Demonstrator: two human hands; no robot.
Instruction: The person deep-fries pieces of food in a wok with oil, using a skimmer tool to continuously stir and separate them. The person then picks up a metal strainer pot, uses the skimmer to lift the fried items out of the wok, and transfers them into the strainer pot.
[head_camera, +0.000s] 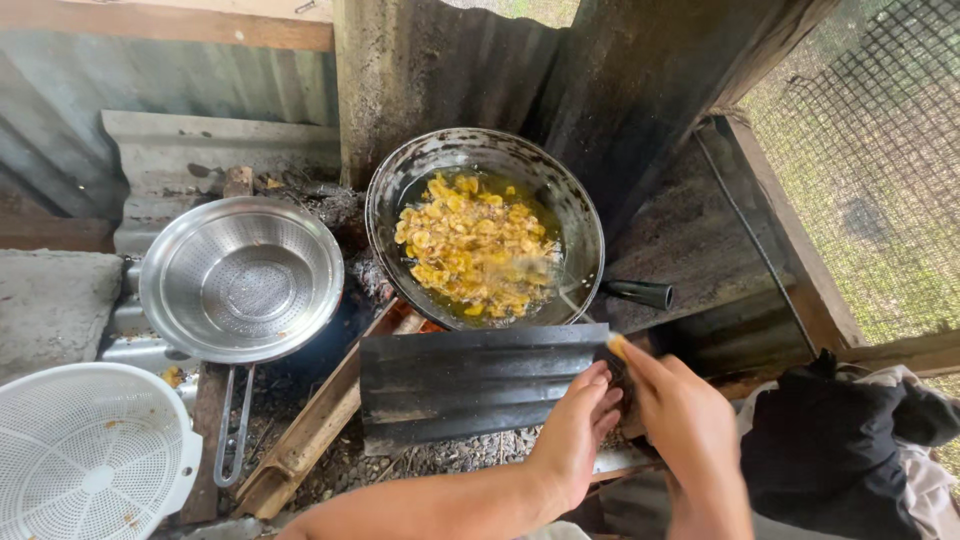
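stirring stick (590, 318) pinched in right hand (690, 420) grip, tip in frying pan (585, 225); left hand (578, 430) loosely curled, empty.

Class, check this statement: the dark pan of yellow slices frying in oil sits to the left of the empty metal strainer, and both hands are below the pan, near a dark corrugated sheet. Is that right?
Not quite. The head view shows the dark pan to the right of the metal strainer, not the left. The rest holds: yellow slices fry in oil, and the left hand and right hand are below the pan, near the dark corrugated sheet.
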